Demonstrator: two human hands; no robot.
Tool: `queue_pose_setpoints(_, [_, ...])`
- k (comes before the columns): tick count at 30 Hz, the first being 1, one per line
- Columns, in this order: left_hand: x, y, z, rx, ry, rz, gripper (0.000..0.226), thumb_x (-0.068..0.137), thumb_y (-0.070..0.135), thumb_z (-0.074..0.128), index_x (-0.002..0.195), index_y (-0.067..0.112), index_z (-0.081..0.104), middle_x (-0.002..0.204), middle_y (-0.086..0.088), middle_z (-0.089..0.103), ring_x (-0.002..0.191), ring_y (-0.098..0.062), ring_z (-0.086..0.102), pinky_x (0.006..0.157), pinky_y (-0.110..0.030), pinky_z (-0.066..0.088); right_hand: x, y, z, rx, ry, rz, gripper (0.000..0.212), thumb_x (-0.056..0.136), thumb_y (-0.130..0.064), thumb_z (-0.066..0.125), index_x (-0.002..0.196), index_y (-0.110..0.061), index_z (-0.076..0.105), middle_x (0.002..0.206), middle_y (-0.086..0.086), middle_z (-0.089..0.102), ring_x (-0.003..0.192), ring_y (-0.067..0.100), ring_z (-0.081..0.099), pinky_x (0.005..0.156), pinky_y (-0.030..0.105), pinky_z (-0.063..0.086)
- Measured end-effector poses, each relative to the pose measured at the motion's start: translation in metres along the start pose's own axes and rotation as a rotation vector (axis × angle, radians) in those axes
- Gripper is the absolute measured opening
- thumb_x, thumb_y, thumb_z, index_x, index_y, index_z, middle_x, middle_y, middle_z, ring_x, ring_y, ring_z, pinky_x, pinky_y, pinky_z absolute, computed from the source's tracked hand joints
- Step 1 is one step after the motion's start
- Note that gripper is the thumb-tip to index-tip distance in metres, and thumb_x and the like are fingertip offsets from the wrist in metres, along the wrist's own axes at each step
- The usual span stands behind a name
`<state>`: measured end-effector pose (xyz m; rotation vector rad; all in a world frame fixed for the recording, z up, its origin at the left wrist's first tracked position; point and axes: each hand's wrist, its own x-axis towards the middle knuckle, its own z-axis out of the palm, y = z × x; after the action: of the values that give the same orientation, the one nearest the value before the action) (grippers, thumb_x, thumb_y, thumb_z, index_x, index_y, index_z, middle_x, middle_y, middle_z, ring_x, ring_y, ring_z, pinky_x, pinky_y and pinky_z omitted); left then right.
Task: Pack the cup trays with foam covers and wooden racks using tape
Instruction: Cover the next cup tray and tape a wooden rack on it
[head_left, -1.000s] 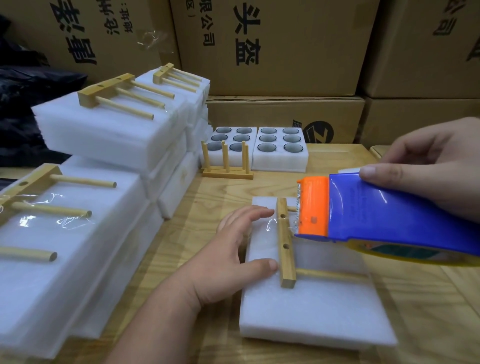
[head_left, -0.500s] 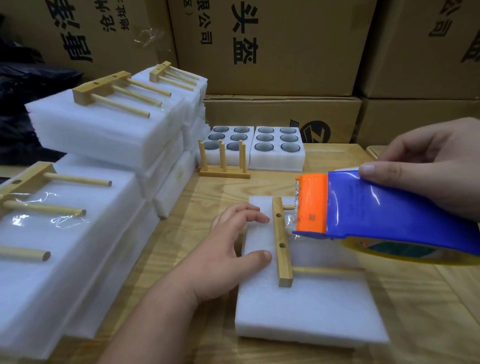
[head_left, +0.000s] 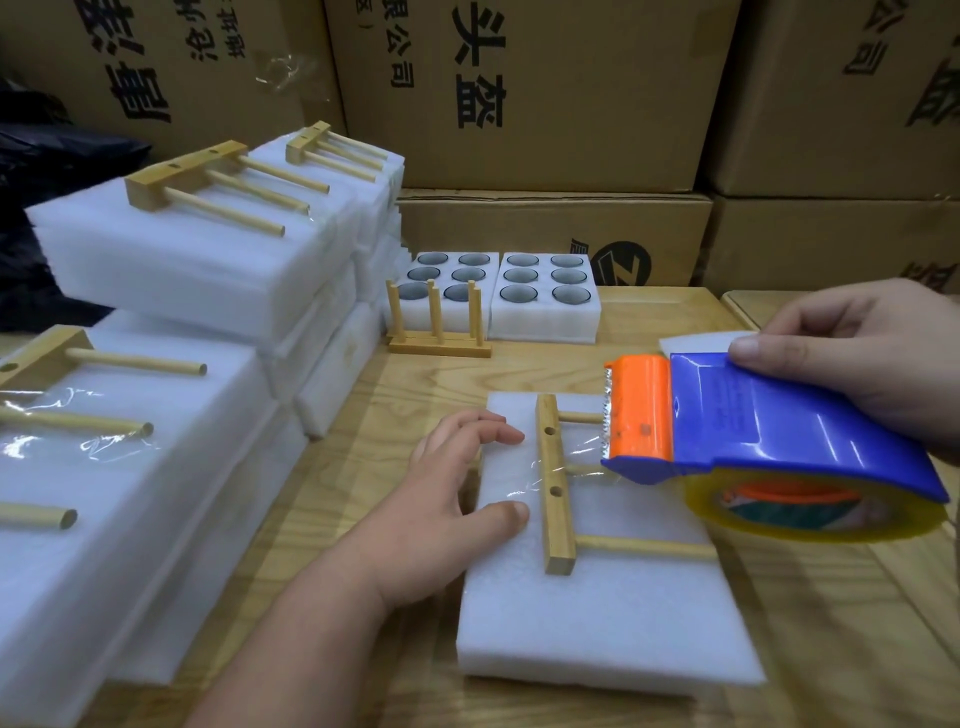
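**Inspector:** Where is the foam pack (head_left: 597, 613) sitting?

**Assistant:** It is lying flat on the wooden table (head_left: 857, 649), near the front edge. A wooden rack (head_left: 555, 483) is lying on top of it, its bar crosswise and its pegs pointing right.

**Inspector:** And the tape (head_left: 558, 465)?

**Assistant:** A clear strip is running over the rack's bar, from the foam on the left to the orange mouth of the tape dispenser (head_left: 769, 436).

**Inspector:** Hands?

**Assistant:** The left hand (head_left: 447, 514) is resting with fingers straight, thumb and fingertips pressing the foam's left edge just beside the bar. The right hand (head_left: 878, 364) is grasping the dispenser's blue body, holding it tilted above the pegs.

**Inspector:** Surroundings?

**Assistant:** Two open cup trays (head_left: 545, 291) are standing at the back with an upright rack (head_left: 439, 332) in front of the left one. Finished packs (head_left: 197, 270) with taped racks are stacking up on the left. Cardboard boxes (head_left: 519, 93) are lining the rear.
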<state>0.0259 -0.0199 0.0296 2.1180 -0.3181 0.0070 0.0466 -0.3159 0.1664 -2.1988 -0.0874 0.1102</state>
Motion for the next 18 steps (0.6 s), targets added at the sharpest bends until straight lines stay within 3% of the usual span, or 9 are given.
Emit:
queue_pose_setpoints(5, [-0.001,0.013,-0.004,-0.075,-0.046,-0.015,0.068,0.070,0.062,0.059,0.135,0.050,0.044,0.141,0.036,0.030,0.141,-0.002,0.030,0.112,-0.032,0.037,0.002,0.001,0.003,0.012,0.002,-0.038,0.069,0.038,-0.076,0.080,0.081,-0.022,0.077,0.072,0.007,0.076,0.059,0.022,0.074,0.043,0.024,0.054])
queue_pose_setpoints(9, [0.020,0.044,-0.004,0.052,-0.052,0.105,0.090,0.063,0.079,0.065,0.144,0.057,0.032,0.137,0.057,0.015,0.144,0.019,0.000,0.117,-0.023,0.017,0.006,0.002,0.006,0.003,-0.005,-0.073,0.065,0.040,-0.076,0.078,0.081,-0.025,0.077,0.070,0.003,0.076,0.058,0.018,0.073,0.042,0.020,0.051])
queue_pose_setpoints(10, [0.027,0.053,-0.002,0.072,-0.078,0.115,0.095,0.060,0.080,0.068,0.144,0.057,0.030,0.134,0.061,0.013,0.144,0.020,0.001,0.118,-0.026,0.018,0.008,0.002,0.006,0.001,-0.004,-0.076,0.065,0.040,-0.076,0.077,0.080,-0.026,0.077,0.071,0.003,0.076,0.059,0.017,0.074,0.042,0.020,0.051])
queue_pose_setpoints(12, [0.038,0.065,0.007,0.101,-0.134,0.110,0.101,0.055,0.080,0.074,0.144,0.055,0.031,0.141,0.049,0.032,0.144,0.007,0.028,0.118,-0.034,0.031,0.008,0.001,0.007,-0.006,-0.001,-0.072,0.065,0.040,-0.076,0.076,0.080,-0.026,0.077,0.073,0.002,0.076,0.061,0.017,0.074,0.043,0.021,0.051])
queue_pose_setpoints(14, [0.043,0.069,0.020,0.127,-0.150,0.111,0.091,0.054,0.078,0.078,0.133,0.060,0.035,0.132,0.031,0.052,0.129,-0.003,0.050,0.113,-0.041,0.040,0.007,0.000,0.008,-0.006,-0.008,-0.062,0.065,0.040,-0.076,0.077,0.081,-0.026,0.077,0.074,0.003,0.077,0.062,0.018,0.075,0.045,0.024,0.052])
queue_pose_setpoints(16, [0.045,0.068,0.030,0.196,-0.120,0.166,0.075,0.058,0.081,0.073,0.121,0.064,0.037,0.122,0.032,0.056,0.124,0.007,0.047,0.120,-0.037,0.020,0.007,0.001,0.007,-0.008,-0.008,-0.046,0.061,0.044,-0.075,0.080,0.081,-0.026,0.077,0.075,0.002,0.077,0.064,0.018,0.075,0.045,0.024,0.052])
queue_pose_setpoints(18, [0.046,0.064,0.035,0.228,-0.098,0.202,0.074,0.060,0.084,0.069,0.124,0.058,0.040,0.122,0.032,0.056,0.123,0.011,0.044,0.119,-0.033,0.007,0.009,0.002,0.007,-0.031,0.024,-0.052,0.052,0.051,-0.073,0.083,0.080,-0.029,0.078,0.075,-0.001,0.077,0.064,0.015,0.074,0.047,0.026,0.053])
